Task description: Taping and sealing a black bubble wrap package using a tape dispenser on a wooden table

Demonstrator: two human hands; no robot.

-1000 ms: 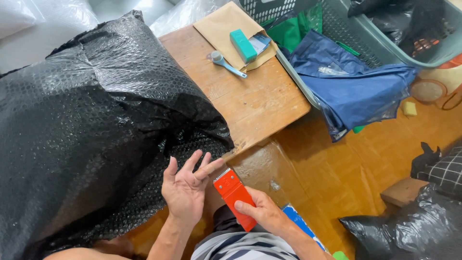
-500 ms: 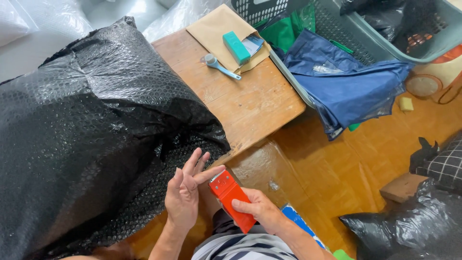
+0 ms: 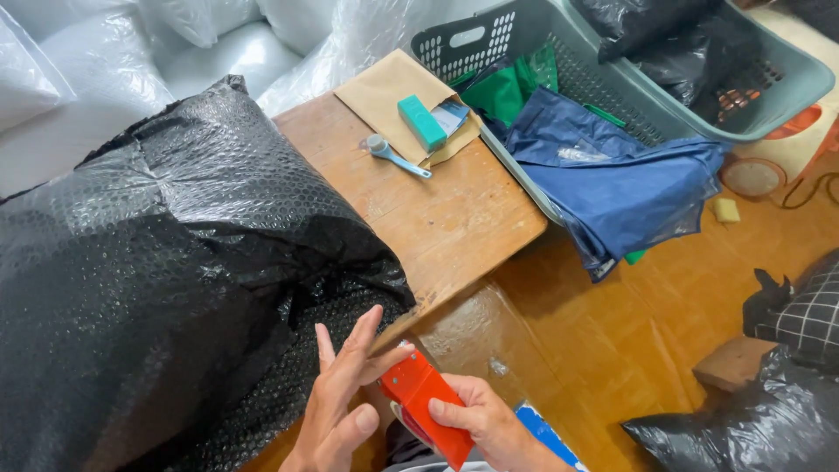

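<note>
- At the bottom edge of the view, the right hand [image 3: 485, 428] grips a red tape dispenser [image 3: 426, 404], fingers wrapped over its body; the wrist and the dispenser's lower end are cut off by the frame.
- The left hand [image 3: 336, 411] is spread, holding nothing, its fingertips touching the dispenser's upper end; whether tape is between them cannot be made out.
- A big parcel in black bubble wrap [image 3: 175, 288] fills the left half, hiding the near left part of the low wooden table [image 3: 437, 218]; what it contains is not visible.
- On the table's far end lie a brown envelope [image 3: 393, 100], a teal box [image 3: 422, 122] on it and a small blue-handled tool [image 3: 393, 156], its kind unclear.
- A grey-green laundry basket [image 3: 769, 96] sits just beside the table's right edge; blue cloth [image 3: 612, 183] spills over its rim, hiding that rim and part of the floor.
- The table's near corner stands just above the hands.
- Bare wooden floor [image 3: 629, 350] lies open to the right, bounded by a black bag [image 3: 743, 428] at the lower right, partly cut off.
</note>
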